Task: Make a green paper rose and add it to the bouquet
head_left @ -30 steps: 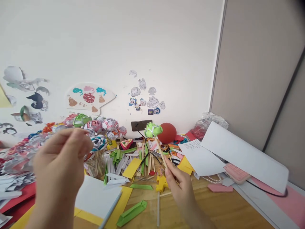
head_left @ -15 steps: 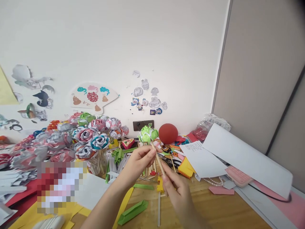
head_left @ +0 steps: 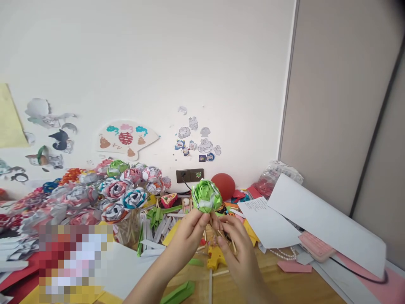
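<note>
A green paper flower (head_left: 207, 196) with white strips among its folds stands upright in front of me at the middle. My left hand (head_left: 191, 234) is closed at its base, thumb and fingers pinching just under the petals. Beside it my right hand (head_left: 237, 242) is closed around the flower's thin wooden stick, lower down and to the right; its fingers partly hide the stick. Below the hands a yellow glue gun (head_left: 217, 257) lies on the wooden table (head_left: 278, 287), a pale glue stick trailing from it toward me.
Many paper flowers (head_left: 117, 190) crowd the left. A red balloon (head_left: 223, 186) rests by the wall. White sheets (head_left: 329, 215) and a pink calculator (head_left: 318, 245) lie at right. Folded green paper (head_left: 179, 292) is near the front edge, with paper strips (head_left: 163, 228) beyond my left arm.
The green flower now shows its full head, tipped up and nearer my fingers. Both hands have come together at its base and stick. The view has tilted slightly up.
</note>
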{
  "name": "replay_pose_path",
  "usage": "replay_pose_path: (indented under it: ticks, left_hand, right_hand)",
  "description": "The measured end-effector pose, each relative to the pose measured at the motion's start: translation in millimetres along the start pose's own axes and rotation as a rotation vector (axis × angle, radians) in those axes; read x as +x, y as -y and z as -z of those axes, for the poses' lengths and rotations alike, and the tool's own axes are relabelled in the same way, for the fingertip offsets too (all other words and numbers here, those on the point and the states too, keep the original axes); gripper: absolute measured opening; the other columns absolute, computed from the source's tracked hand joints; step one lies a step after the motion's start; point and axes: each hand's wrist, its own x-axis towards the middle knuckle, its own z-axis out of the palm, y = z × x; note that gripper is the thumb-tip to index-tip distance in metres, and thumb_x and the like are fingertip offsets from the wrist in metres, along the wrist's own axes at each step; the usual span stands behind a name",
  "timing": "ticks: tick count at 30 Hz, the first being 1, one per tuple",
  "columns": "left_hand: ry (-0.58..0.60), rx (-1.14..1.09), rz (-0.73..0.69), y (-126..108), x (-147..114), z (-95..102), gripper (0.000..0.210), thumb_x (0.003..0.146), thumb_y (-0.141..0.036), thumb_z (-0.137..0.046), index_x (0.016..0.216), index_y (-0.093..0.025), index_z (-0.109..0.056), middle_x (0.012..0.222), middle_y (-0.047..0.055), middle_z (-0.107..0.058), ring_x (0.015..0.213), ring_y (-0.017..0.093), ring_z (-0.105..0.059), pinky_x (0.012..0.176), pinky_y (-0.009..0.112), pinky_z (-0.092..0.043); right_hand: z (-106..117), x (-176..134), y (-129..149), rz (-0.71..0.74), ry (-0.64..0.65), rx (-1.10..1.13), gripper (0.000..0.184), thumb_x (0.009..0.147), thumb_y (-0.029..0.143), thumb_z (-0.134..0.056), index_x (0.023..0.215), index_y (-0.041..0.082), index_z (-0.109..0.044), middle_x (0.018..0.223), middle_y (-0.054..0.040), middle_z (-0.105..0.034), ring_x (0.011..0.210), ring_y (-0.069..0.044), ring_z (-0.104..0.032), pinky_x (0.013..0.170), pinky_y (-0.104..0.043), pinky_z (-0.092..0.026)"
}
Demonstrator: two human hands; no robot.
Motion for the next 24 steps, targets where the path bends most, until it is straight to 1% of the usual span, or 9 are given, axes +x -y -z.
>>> replay_pose_path:
  ticks: [2,4,7,10,12,15,17,20,24]
  left_hand:
    - [-0.01,0.135,-0.027,-1,-3,1.2,0.03,0.091,-0.033,-0.033,0.071,-0.019,-0.05,0.073,0.002,-0.056,0.07,0.017,-0.05,0.068,0.027,-0.041]
    - [0.011,0.241,-0.067,-1,-4,1.8,0.028,0.09,-0.031,-0.032,0.071,-0.019,-0.048,0.071,0.001,-0.053,0.067,0.015,-0.048,0.064,0.025,-0.039]
    - [0.099,0.295,-0.125,-3,-5,1.4,0.026,0.091,-0.027,-0.028,0.072,-0.02,-0.045,0.071,0.0,-0.051,0.065,0.014,-0.046,0.062,0.023,-0.038]
    - [0.19,0.311,-0.134,-7,-4,-0.1,0.024,0.09,-0.023,-0.028,0.074,-0.02,-0.046,0.072,0.0,-0.05,0.068,0.014,-0.046,0.064,0.022,-0.038]
    - [0.23,0.31,-0.127,-10,-5,-1.4,0.024,0.09,-0.023,-0.027,0.074,-0.02,-0.045,0.073,-0.001,-0.049,0.068,0.014,-0.046,0.064,0.022,-0.038]
    - [0.249,0.291,-0.116,-13,-6,-3.4,0.026,0.091,-0.026,-0.026,0.072,-0.02,-0.042,0.071,-0.001,-0.047,0.066,0.013,-0.045,0.062,0.021,-0.037]
    - [0.237,0.281,-0.101,-13,-8,-4.4,0.027,0.092,-0.028,-0.026,0.071,-0.02,-0.042,0.07,-0.002,-0.047,0.065,0.013,-0.044,0.061,0.021,-0.036]
    - [0.229,0.235,-0.071,-13,-9,-5.5,0.028,0.092,-0.031,-0.026,0.072,-0.02,-0.043,0.07,-0.002,-0.047,0.064,0.013,-0.044,0.061,0.021,-0.037]
    - [0.203,0.151,-0.039,-11,-10,-7.3,0.03,0.093,-0.036,-0.026,0.074,-0.021,-0.044,0.071,-0.002,-0.048,0.066,0.013,-0.046,0.062,0.021,-0.038]
  right_hand:
    - [4,5,1,-0.008,-0.081,0.083,0.023,0.086,0.027,-0.053,0.109,0.025,-0.053,0.115,-0.0082,-0.054,0.109,-0.023,-0.051,0.089,-0.037,-0.045]
    - [11,13,7,-0.026,-0.119,0.226,0.04,0.082,0.036,-0.059,0.119,0.026,-0.045,0.123,-0.0095,-0.049,0.111,-0.024,-0.05,0.091,-0.039,-0.044]
    - [25,28,21,-0.015,-0.043,0.43,0.069,0.074,0.051,-0.065,0.131,0.029,-0.033,0.135,-0.0101,-0.041,0.121,-0.026,-0.042,0.099,-0.042,-0.038]
    - [43,43,37,-0.01,0.11,0.524,0.083,0.067,0.056,-0.067,0.136,0.031,-0.028,0.141,-0.0095,-0.036,0.127,-0.028,-0.035,0.104,-0.045,-0.031]
    - [53,49,44,-0.04,0.217,0.527,0.082,0.066,0.055,-0.069,0.135,0.032,-0.032,0.14,-0.0081,-0.038,0.127,-0.029,-0.036,0.104,-0.044,-0.031]
    - [60,53,49,-0.067,0.3,0.493,0.067,0.069,0.051,-0.069,0.129,0.033,-0.044,0.132,-0.006,-0.048,0.123,-0.028,-0.041,0.102,-0.042,-0.033]
    - [60,52,49,-0.064,0.3,0.497,0.067,0.068,0.052,-0.069,0.128,0.034,-0.046,0.131,-0.0055,-0.05,0.123,-0.029,-0.042,0.102,-0.042,-0.033]
    - [56,50,48,-0.068,0.279,0.508,0.071,0.067,0.05,-0.071,0.13,0.035,-0.043,0.133,-0.0048,-0.047,0.125,-0.028,-0.039,0.103,-0.042,-0.032]
    - [47,48,48,-0.096,0.211,0.574,0.059,0.073,0.043,-0.069,0.127,0.035,-0.046,0.131,-0.0038,-0.05,0.124,-0.025,-0.041,0.103,-0.039,-0.033]
